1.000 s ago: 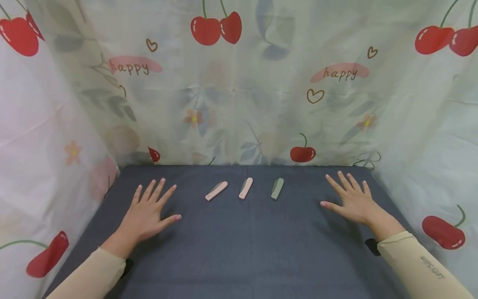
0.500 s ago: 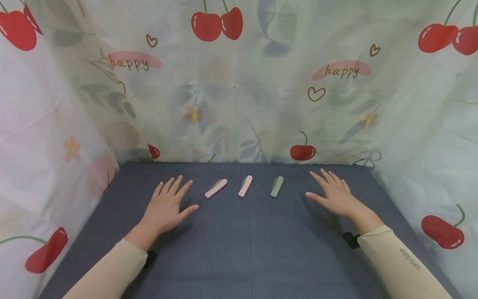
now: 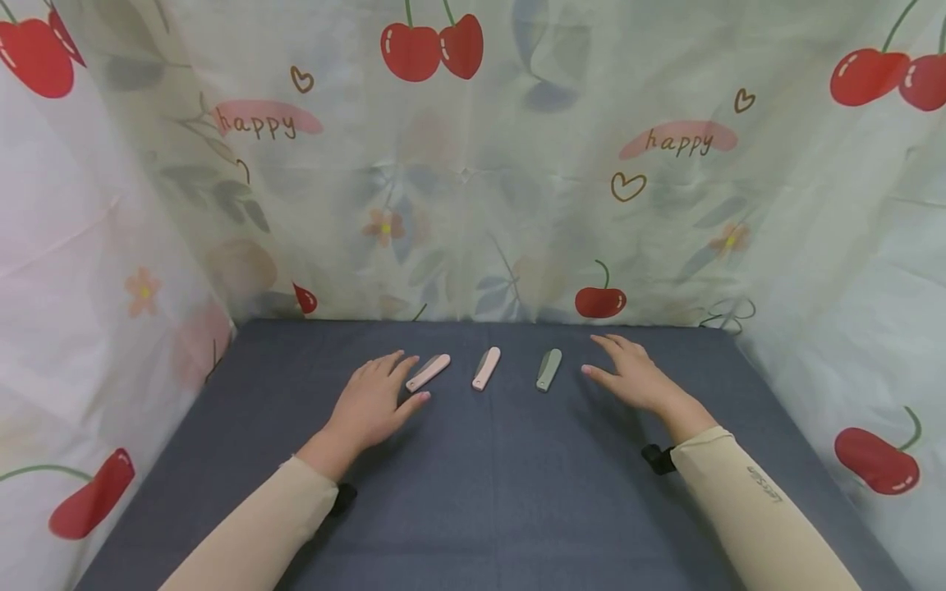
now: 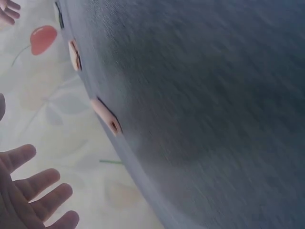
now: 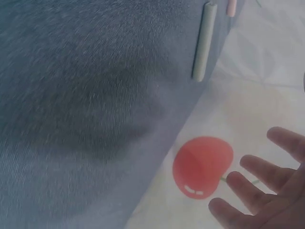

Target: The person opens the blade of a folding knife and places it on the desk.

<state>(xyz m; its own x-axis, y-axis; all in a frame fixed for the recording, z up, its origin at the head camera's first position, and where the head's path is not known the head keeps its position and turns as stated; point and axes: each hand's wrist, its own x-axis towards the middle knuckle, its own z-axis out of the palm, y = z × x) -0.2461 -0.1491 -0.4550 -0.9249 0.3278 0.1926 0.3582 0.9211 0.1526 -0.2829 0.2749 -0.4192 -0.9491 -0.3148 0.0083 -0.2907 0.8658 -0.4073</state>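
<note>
Three small folded pocket knives lie in a row on the dark cloth-covered table (image 3: pixel 488 492). The left pink knife (image 3: pixel 429 373) is tilted the most, a second pink knife (image 3: pixel 486 368) is in the middle, and a green knife (image 3: pixel 549 370) lies on the right. My left hand (image 3: pixel 372 402) hovers just left of the left pink knife, fingers extended and holding nothing. To the right of the green knife, my right hand (image 3: pixel 636 376) is held over the cloth with its fingers spread and nothing in them. The left wrist view shows the left pink knife (image 4: pixel 107 117) beyond the fingers.
A curtain (image 3: pixel 517 164) printed with cherries and "happy" hangs behind the table's back edge and along both sides. Black straps with small devices (image 3: pixel 658 458) sit at the wrists by the beige sleeves.
Both hands have moved inward toward the row of knives, the left one to the right and the right one to the left. The knives have stayed in place.
</note>
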